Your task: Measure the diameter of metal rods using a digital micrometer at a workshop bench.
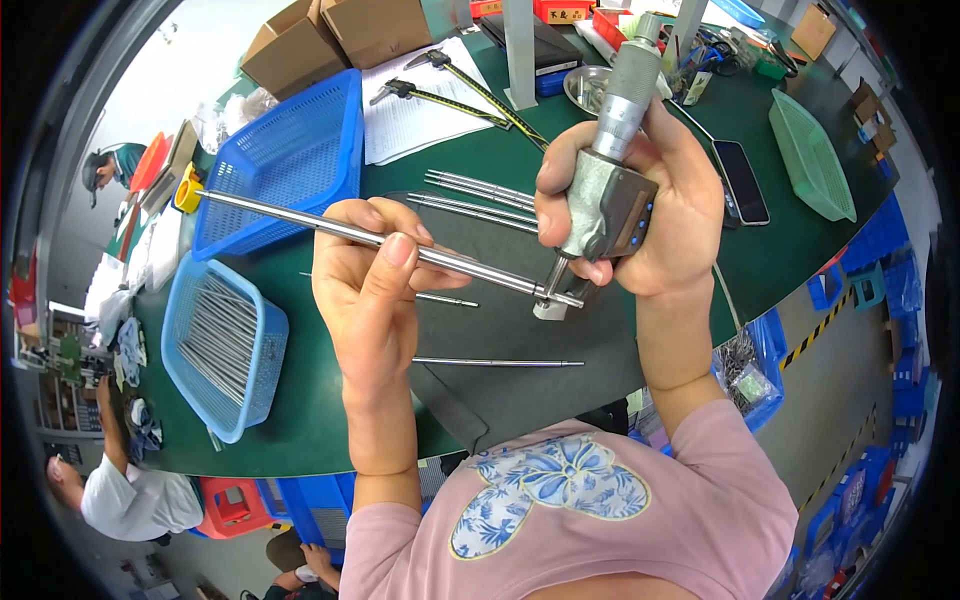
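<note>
My left hand (368, 285) pinches a long thin metal rod (300, 216) between thumb and fingers. The rod slants from upper left down to the right. My right hand (675, 190) is wrapped round a digital micrometer (598, 185), held upright with its thimble at the top and its frame at the bottom. The rod's right end lies in the gap between the micrometer's spindle and anvil; whether both faces touch it I cannot tell. Beneath my hands, more metal rods (500, 362) rest on a dark grey mat (530, 400), some partly hidden by my hands.
A light blue basket (270, 340) full of rods stands at left, behind it a blue basket (345, 130). Two calipers (470, 90) lie on papers (400, 135). At right are a phone (740, 180) and a green basket (815, 165). Other people (140, 495) are at far left.
</note>
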Demonstrator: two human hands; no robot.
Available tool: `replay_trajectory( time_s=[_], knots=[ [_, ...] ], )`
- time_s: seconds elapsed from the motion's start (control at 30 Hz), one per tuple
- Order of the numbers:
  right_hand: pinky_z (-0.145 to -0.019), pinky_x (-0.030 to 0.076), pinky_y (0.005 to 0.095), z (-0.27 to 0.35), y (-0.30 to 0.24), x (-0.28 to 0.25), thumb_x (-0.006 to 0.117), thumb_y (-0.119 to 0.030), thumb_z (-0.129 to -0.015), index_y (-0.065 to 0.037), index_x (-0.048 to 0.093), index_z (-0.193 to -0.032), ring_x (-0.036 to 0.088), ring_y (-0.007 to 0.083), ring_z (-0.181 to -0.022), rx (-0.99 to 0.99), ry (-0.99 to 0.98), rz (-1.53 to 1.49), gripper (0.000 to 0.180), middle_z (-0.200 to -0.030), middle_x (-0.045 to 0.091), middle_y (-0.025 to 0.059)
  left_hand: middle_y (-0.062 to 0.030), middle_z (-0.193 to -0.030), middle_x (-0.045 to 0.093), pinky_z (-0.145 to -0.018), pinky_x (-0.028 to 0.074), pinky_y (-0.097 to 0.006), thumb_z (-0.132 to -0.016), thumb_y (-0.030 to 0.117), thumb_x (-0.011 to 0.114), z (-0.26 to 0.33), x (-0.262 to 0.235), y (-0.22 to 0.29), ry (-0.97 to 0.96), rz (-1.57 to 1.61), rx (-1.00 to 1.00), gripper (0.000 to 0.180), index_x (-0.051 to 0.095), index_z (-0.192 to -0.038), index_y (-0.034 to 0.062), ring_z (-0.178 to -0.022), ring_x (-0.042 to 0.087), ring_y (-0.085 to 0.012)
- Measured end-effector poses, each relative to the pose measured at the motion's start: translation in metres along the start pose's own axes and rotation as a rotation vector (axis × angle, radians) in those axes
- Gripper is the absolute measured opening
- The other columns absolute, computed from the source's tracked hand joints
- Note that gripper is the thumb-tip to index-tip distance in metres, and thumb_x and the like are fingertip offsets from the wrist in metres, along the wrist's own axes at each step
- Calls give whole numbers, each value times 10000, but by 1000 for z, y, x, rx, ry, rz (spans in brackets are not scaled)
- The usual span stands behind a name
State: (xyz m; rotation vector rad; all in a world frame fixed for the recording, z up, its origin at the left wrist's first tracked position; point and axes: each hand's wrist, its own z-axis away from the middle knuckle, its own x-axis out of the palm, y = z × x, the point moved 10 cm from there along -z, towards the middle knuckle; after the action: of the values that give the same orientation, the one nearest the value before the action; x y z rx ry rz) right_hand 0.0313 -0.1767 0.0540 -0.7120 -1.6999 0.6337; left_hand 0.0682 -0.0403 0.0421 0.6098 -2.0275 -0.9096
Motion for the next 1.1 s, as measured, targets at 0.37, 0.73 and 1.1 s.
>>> replay_trajectory(
  time_s=[0.37, 0.73, 1.1],
  knots=[
    [-321, 407, 202, 0, -2, 2, 210, -499, -825, 114, 535, -861, 524, 176, -405, -26, -9, -21, 695, -655, 571, 223, -129, -797, 453, -547, 554, -287, -785, 18, 488, 0, -1, 2, 9, -14, 5, 180, 360, -909, -3, -654, 528, -140],
    [-312, 403, 192, 0, -2, 5, 245, -528, -811, 103, 552, -835, 523, 157, -394, -27, -39, 56, 702, -642, 579, 209, -128, -784, 458, -539, 552, -281, -783, 25, 492, 0, -1, 1, -4, -24, -11, 186, 356, -906, -3, -631, 541, -146],
    [-292, 369, 158, -1, -1, 7, 328, -509, -828, 34, 580, -753, 484, 94, -334, -67, -32, 112, 603, -579, 588, 122, -128, -805, 439, -534, 541, -291, -775, 28, 490, 1, -2, -3, 2, 20, -41, 204, 351, -922, -2, -632, 575, -212]
  ],
)
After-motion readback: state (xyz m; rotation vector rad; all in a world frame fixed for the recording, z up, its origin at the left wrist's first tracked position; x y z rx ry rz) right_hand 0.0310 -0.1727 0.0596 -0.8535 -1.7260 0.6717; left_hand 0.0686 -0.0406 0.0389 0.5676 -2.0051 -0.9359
